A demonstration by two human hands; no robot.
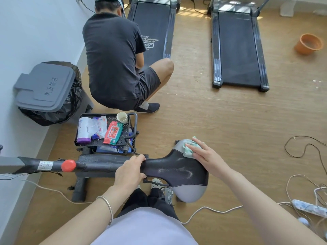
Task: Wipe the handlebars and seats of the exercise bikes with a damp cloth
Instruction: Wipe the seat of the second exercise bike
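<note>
While my right hand [206, 156] presses the cloth [191, 148] flat-fingered onto the far grey corner of the seat [178, 171], my left hand [130, 171] grips its nose. Beyond, a black tray [126, 137] holds a wipes pack [113, 132], canister [84, 129] and cup [122, 117].

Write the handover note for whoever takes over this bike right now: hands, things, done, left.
Hands: the left hand grips the narrow nose of the seat. The right hand presses the cloth with straight fingers onto the seat's far rear corner.
Things: a pack of wipes lies in the tray on the floor beyond the bike.
Done: the seat wipe is under way.
Left: pale dusty streaks show on the seat's black middle, and the near grey corner looks untouched. The handlebars are out of view, so check them.
</note>
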